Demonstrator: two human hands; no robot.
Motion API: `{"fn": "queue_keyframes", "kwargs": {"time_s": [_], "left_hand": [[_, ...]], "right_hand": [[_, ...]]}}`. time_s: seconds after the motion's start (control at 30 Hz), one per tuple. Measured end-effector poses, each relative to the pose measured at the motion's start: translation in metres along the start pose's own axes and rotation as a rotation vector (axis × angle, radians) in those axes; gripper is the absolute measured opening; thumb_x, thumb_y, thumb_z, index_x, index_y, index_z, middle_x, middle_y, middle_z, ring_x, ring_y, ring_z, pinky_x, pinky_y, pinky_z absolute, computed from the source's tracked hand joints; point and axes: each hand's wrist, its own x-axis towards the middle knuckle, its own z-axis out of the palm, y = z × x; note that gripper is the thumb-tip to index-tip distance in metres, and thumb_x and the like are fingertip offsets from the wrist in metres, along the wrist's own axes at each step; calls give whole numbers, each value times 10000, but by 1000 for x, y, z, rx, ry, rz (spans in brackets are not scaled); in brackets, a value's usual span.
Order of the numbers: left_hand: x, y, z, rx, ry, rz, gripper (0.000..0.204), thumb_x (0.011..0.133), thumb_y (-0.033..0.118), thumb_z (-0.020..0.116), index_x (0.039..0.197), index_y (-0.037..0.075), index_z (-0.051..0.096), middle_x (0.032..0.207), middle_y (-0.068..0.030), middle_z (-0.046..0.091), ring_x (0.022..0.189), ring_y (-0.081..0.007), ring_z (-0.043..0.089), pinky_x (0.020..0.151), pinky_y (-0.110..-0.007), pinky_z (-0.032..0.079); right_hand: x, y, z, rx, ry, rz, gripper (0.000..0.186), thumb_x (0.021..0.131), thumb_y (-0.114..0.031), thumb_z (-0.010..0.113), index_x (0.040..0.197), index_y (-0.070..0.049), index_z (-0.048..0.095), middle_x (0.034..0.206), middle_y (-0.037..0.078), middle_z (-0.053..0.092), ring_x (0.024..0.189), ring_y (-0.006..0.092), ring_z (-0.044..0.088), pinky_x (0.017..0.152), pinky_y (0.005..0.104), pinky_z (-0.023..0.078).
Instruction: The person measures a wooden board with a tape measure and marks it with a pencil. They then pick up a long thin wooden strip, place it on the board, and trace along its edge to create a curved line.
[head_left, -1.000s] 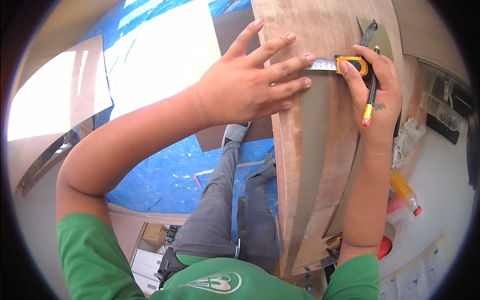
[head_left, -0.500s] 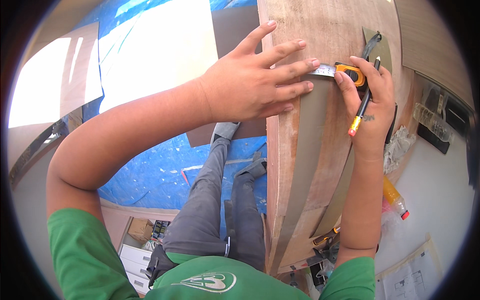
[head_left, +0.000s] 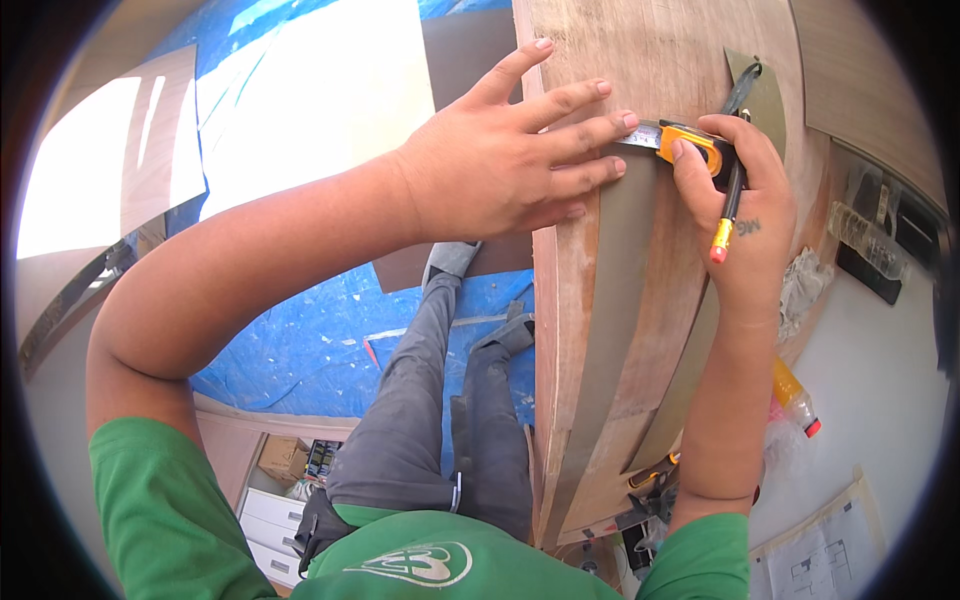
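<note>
Tape measure (head_left: 690, 147) on the wooden board (head_left: 650, 60) has tilted and shifted toward the left hand (head_left: 490, 165), so less blade (head_left: 642, 135) shows, likely a shorter span; fingers of the right hand (head_left: 758, 205) clasp its case alongside a pencil (head_left: 733, 190). Left fingers are spread open, hiding the blade's end; its markings are too small to read

The tape measure (head_left: 698, 146) has a smooth plastic case and a shiny metal blade (head_left: 642, 135). The pencil (head_left: 733, 196) looks glossy. The board (head_left: 640, 65) is matt, grained wood; the floor sheet (head_left: 300, 345), crinkled plastic with a slight sheen; the shirt (head_left: 500, 560), soft matt cloth.
</note>
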Motion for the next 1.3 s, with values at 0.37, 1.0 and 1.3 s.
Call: {"fn": "queue_keyframes", "kwargs": {"time_s": [0.37, 1.0, 1.3], "left_hand": [[-1, 0, -2, -11, -28, -5, 435, 975, 467, 707, 1374, 296, 682, 1609, 40, 516, 1509, -198, 450, 1301, -616, 177], [2, 2, 0, -24, 13, -18, 411, 987, 471, 689, 1340, 261, 711, 1557, 27, 573, 1480, -181, 480, 1280, -616, 219], [4, 3, -8, -23, -109, -42, 504, 964, 441, 722, 1446, 324, 634, 1651, 35, 478, 1541, -222, 411, 1315, -597, 142]], "right_hand": [[15, -9, -16, -40, -153, 72, 231, 951, -153, 750, 1115, 9, 738, 1005, 103, 744, 898, 194, 693, 846, 304, 539], [24, 18, -29, -2, -243, -19, 168, 967, -129, 708, 1076, -3, 729, 976, 123, 708, 904, 242, 668, 850, 330, 523], [17, 25, -9, -39, -52, -121, 98, 906, -91, 740, 942, -16, 689, 856, 130, 640, 787, 299, 630, 713, 391, 507]]}}
